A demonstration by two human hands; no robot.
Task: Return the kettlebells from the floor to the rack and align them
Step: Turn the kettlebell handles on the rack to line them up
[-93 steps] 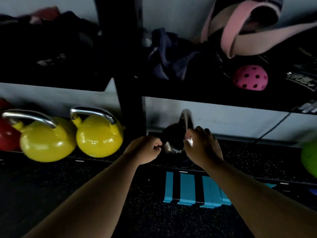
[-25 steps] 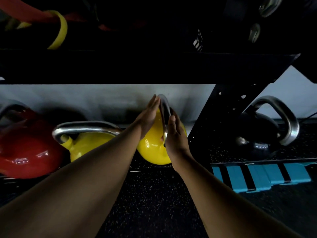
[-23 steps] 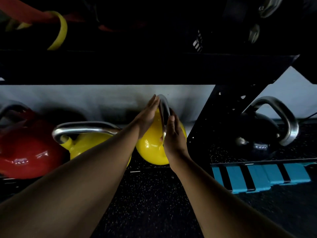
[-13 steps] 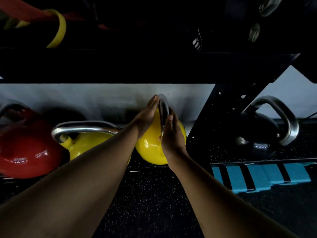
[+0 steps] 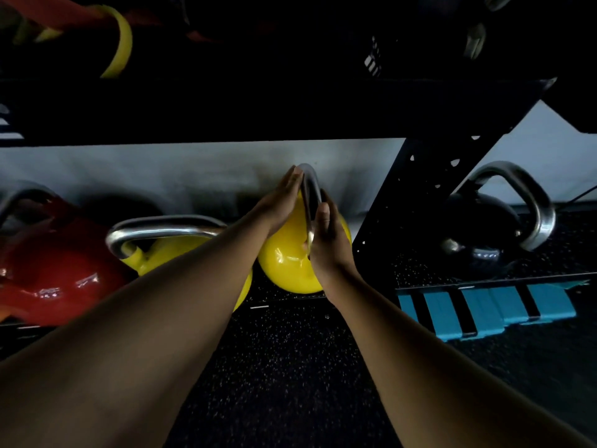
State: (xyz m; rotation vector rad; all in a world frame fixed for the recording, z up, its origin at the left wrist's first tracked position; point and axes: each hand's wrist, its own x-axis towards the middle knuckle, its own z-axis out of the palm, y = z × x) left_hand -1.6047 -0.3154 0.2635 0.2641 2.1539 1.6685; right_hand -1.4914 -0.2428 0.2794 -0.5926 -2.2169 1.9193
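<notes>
Two bare hands press flat against the steel handle (image 5: 308, 195) of a round glossy yellow kettlebell (image 5: 290, 263) that sits on the black speckled lower shelf (image 5: 420, 270) of the dark metal rack (image 5: 429, 176). The left hand (image 5: 279, 202) lies open along the handle's nine o'clock side, fingers straight and pointing to one o'clock; the right hand (image 5: 326, 240) is open against its three o'clock side, thumb up along the steel. Neither hand curls around the handle, which stands edge-on between the two palms, the yellow ball bulging below them. At nine o'clock from this bell, partly behind the left forearm, sits a second yellow kettlebell (image 5: 155, 250) with its handle broadside. Further toward nine o'clock rests a glossy red kettlebell (image 5: 58, 273). Past the rack's perforated upright, at three o'clock, stands a black kettlebell (image 5: 478, 221) with a chrome handle. Blue foam strips (image 5: 484, 308) edge the shelf at four o'clock.
</notes>
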